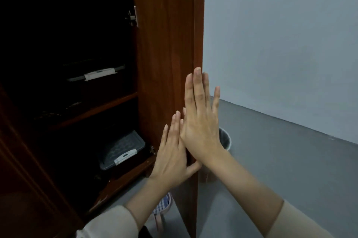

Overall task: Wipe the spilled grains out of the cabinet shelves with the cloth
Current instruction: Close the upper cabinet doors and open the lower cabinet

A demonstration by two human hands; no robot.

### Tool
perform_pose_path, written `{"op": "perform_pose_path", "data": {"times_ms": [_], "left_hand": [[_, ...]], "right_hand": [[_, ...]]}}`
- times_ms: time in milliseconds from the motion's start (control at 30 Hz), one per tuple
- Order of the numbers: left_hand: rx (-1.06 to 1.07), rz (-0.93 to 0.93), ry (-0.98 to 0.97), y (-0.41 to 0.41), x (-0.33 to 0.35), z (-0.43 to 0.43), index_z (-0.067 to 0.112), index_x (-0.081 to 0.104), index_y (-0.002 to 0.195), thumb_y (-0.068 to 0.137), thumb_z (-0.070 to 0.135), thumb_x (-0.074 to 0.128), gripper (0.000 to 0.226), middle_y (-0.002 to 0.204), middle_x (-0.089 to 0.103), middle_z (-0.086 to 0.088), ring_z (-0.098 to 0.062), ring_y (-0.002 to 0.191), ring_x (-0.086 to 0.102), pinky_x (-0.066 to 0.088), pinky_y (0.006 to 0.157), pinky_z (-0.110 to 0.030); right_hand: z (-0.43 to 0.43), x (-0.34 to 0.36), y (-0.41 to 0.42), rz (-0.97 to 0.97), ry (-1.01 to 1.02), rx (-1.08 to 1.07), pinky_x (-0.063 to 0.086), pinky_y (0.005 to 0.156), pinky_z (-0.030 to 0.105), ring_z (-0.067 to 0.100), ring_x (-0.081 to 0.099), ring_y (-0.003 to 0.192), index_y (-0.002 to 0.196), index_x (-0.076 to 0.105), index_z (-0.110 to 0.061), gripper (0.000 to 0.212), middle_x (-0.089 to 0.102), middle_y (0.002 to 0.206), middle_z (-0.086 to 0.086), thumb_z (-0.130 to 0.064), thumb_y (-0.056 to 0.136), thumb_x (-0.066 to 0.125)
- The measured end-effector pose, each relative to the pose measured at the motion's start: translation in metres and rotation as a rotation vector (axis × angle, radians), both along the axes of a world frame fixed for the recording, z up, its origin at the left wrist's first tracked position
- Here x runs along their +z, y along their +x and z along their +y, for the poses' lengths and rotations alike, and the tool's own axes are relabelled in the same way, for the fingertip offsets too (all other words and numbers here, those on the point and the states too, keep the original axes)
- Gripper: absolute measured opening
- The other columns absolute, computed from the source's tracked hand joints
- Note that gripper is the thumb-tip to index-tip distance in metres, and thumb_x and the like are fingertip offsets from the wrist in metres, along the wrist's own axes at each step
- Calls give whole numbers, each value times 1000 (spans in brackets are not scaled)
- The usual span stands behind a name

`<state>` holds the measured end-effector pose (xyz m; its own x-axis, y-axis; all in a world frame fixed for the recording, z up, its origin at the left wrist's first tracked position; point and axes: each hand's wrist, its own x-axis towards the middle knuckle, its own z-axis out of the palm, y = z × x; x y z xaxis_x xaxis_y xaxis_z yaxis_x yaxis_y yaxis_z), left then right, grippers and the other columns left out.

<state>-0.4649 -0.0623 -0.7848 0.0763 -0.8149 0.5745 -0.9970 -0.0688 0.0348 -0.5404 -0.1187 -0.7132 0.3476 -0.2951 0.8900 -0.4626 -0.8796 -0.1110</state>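
Note:
The dark wooden cabinet stands open, its right door swung out toward me. My left hand lies flat on the door's inner face with straight fingers and the thumb hooked round its edge. My right hand presses flat against the door's edge and outer side, fingers straight. A blue and white checked cloth shows on the floor below my left forearm, in neither hand. The shelves are too dark to show any grains.
A clear lidded box sits on the bottom shelf and another lidded container on the shelf above. A lined waste bin stands on the grey floor right behind the door. A pale wall rises to the right.

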Motion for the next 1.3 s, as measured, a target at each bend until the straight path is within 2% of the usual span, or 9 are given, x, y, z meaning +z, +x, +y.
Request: {"op": "perform_pose_path", "data": {"times_ms": [200, 300, 400, 500, 767, 967, 1033, 1100, 1300], "left_hand": [[119, -52, 47, -32, -3, -44, 3, 20, 148, 79, 61, 31, 91, 156, -11, -15, -28, 145, 1, 15, 113, -47], [41, -43, 68, -36, -5, -57, 9, 15, 149, 81, 57, 34, 86, 158, -5, -10, -26, 145, 3, 18, 115, -49], [6, -54, 159, -36, -1, -67, 12, 8, 149, 84, 53, 36, 81, 157, 4, -6, -25, 145, 7, 22, 111, -48], [-22, -32, 278, -31, 5, -80, 20, -24, 141, 96, 43, 37, 79, 149, -32, 5, -17, 140, -24, -3, 116, -46], [-23, 1, 419, -27, 13, -115, 22, -21, 145, 97, 32, 41, 79, 152, -27, 8, -13, 140, -25, -11, 113, -44], [-34, 41, 487, -20, 10, -118, 21, -18, 147, 96, 30, 42, 79, 154, -25, 8, -15, 141, -25, -9, 114, -45], [-24, 46, 467, -11, 13, -110, 22, -17, 147, 97, 31, 41, 78, 154, -24, 8, -13, 140, -25, -10, 114, -44], [11, 48, 446, 6, 18, -99, 23, -17, 147, 97, 34, 40, 77, 153, -25, 9, -12, 137, -28, -11, 114, -43], [206, 34, 447, 79, 37, -43, 24, -17, 148, 98, 37, 39, 76, 150, -29, 8, -14, 136, -31, -7, 117, -46]], "right_hand": [[-36, 1, -23, 11, 93, -117, -16, 113, 43, 15, -25, 141, 143, -29, -19, 80, -40, 147, -5, -22, 83, 24], [-55, -2, -30, -5, 165, -140, -13, 115, 40, 15, -24, 141, 147, -17, -18, 80, -29, 153, -1, -12, 79, 25], [-77, -4, -42, 26, 290, -138, 32, 113, 39, 18, -24, 141, 145, -21, -14, 93, -32, 151, -4, 8, 79, 41], [-101, -4, -52, 160, 423, -180, 51, 83, 20, 19, -30, 137, 145, -17, -11, 88, -38, 144, -7, 10, 83, 42], [-128, -22, -56, 257, 435, -188, 43, 81, 13, 19, -33, 136, 149, -7, -10, 83, -35, 146, -8, 9, 85, 42], [-120, -20, -52, 209, 466, -192, 45, 95, 22, 19, -33, 136, 149, -6, -11, 81, -32, 148, -8, 6, 86, 41], [-110, -19, -43, 205, 519, -260, 18, 118, 39, 23, -34, 134, 149, -6, -12, 78, -33, 147, -3, -5, 90, 44], [-92, -22, -23, 192, 522, -292, -11, 113, 49, 28, -31, 134, 149, -4, -11, 72, -30, 147, 4, -17, 92, 40], [-26, -30, 54, 443, 599, 69, -16, 113, 44, 23, -28, 139, 147, -15, -12, 69, -25, 154, 9, -23, 93, 27]]}}
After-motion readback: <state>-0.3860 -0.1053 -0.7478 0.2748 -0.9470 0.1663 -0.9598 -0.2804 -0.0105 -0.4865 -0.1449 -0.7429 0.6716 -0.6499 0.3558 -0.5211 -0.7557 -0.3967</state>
